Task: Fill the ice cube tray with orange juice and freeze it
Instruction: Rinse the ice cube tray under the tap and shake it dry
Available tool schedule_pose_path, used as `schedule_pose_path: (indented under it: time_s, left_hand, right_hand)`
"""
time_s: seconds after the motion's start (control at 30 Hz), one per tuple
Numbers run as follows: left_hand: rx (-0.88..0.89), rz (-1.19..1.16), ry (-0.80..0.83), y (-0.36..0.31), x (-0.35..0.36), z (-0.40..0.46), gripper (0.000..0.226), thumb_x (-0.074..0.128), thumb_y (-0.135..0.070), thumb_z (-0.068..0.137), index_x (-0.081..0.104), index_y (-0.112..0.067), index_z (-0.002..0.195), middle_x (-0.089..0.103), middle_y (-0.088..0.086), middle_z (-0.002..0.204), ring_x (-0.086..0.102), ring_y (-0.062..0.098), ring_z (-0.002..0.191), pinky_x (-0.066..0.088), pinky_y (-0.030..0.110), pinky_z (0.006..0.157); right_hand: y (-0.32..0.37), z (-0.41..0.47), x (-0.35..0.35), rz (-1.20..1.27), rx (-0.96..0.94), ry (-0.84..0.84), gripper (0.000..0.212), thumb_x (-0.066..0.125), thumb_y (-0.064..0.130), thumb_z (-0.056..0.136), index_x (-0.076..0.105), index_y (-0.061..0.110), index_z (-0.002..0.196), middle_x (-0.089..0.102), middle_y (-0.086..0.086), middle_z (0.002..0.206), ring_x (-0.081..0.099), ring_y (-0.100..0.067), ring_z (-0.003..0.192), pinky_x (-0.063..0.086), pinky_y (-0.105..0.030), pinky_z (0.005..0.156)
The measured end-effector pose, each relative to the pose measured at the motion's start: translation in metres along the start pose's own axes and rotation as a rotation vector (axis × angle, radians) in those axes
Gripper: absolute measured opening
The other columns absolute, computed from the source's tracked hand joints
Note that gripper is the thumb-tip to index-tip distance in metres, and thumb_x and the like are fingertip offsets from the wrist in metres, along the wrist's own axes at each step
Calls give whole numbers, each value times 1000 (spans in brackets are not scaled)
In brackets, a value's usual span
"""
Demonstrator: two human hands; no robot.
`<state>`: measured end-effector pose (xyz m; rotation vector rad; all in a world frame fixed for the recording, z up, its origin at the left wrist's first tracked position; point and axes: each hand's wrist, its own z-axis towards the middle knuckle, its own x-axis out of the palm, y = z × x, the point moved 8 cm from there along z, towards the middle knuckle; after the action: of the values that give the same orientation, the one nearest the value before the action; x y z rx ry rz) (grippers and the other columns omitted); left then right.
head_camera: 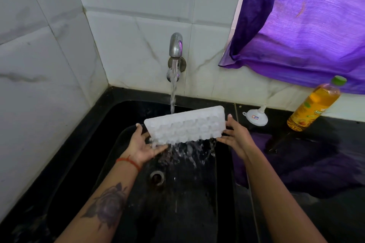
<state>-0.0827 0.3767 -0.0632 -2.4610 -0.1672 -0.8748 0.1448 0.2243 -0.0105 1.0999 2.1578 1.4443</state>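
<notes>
While water is running from the wall tap (175, 49), the person is holding the white ice cube tray (185, 126) under the stream, above the black sink (110, 163) and just in front of the tap. The tray is tilting steeply, its bumpy underside facing the onlooker, and water is spilling off its lower edge into the basin. The left hand (144, 145) is supporting the tray's left end, thumb against the end and fingers spread flat beneath the lower corner, not curling round it. The right hand (236, 136) is pressing the right end, thumb up along the edge and fingers extended towards the tray; neither hand is clenching.

Judgement: this is a rinse before filling. To do it well, the stream should be reaching every cell, so the tray should be sliding sideways under the tap, then tipping fully to drain. The flat-handed support looks weak for a wet, slippery tray; a firmer pinch at each end would be safer.

To the right of the tap, on the dark counter, a white funnel (256, 117) is lying close by, and the orange juice bottle (314, 104), green cap on, is standing farther right below the purple curtain (308, 31). Nothing is filled yet.
</notes>
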Motion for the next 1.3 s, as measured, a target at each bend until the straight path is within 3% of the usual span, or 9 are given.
schedule_pose_path:
  time_s: [0.17,0.33,0.43,0.57,0.73,0.9,1.07,1.2,1.3]
  left_hand:
    - [68,-88,89,-3,27,-5,33,46,-33,96,49,-2,104,51,27,116,52,44,115,48,56,84]
    - [206,29,180,-19,26,-15,27,36,-9,94,58,3,104,65,16,93,61,22,78,60,33,64]
    - [276,86,199,-35,14,-21,32,32,-8,95,60,-3,111,73,11,93,70,20,82,59,30,72]
    - [316,107,117,-55,-18,-22,31,31,-10,98,60,-9,108,73,9,97,70,21,88,60,34,67]
    - [378,145,-14,-73,-58,-21,29,34,-13,99,57,-12,117,69,8,105,67,22,92,60,36,70]
    - [345,103,-153,-71,-89,-23,29,34,-19,101,51,-23,124,55,5,123,53,28,113,43,50,94]
    - [361,59,-83,-61,-71,-22,26,32,-20,101,55,-23,112,58,4,121,53,25,113,53,48,82]
    - [361,105,36,-50,-34,-17,27,33,-19,101,59,-22,106,65,3,107,67,20,92,60,39,64]
    - [343,166,85,-38,-5,-10,26,35,-20,101,59,-23,110,67,5,108,69,20,90,60,42,69]
  right_hand:
    - [-12,2,-18,285,15,-1,13,50,14,92,60,7,99,60,-20,100,63,-27,85,55,-34,73]
    - [-14,-2,-15,46,5,102,41,42,-13,86,49,9,120,65,-13,101,64,-24,86,55,-27,61]
    - [-14,-4,1,-40,-38,137,53,46,-19,83,47,13,125,66,-14,110,64,-26,100,54,-30,77]
    - [-1,-6,38,-260,-145,152,62,55,-20,78,47,10,132,61,-14,123,60,-24,109,50,-30,87]
    - [24,-11,94,-396,-283,194,62,63,-15,75,49,6,131,59,-9,127,59,-11,103,51,-10,73]
    - [44,-16,132,-500,-364,220,55,67,-6,76,55,9,127,62,-5,124,60,-14,109,49,-25,92]
    - [51,-8,116,-562,-352,131,55,68,-4,77,54,5,128,60,-9,127,58,-20,114,46,-35,101]
    - [51,1,71,-554,-321,-34,44,67,-3,77,62,9,118,67,-8,114,63,-18,100,51,-29,90]
    - [50,7,35,-555,-308,-138,40,65,-6,76,65,9,114,68,-8,110,63,-20,98,52,-33,91]
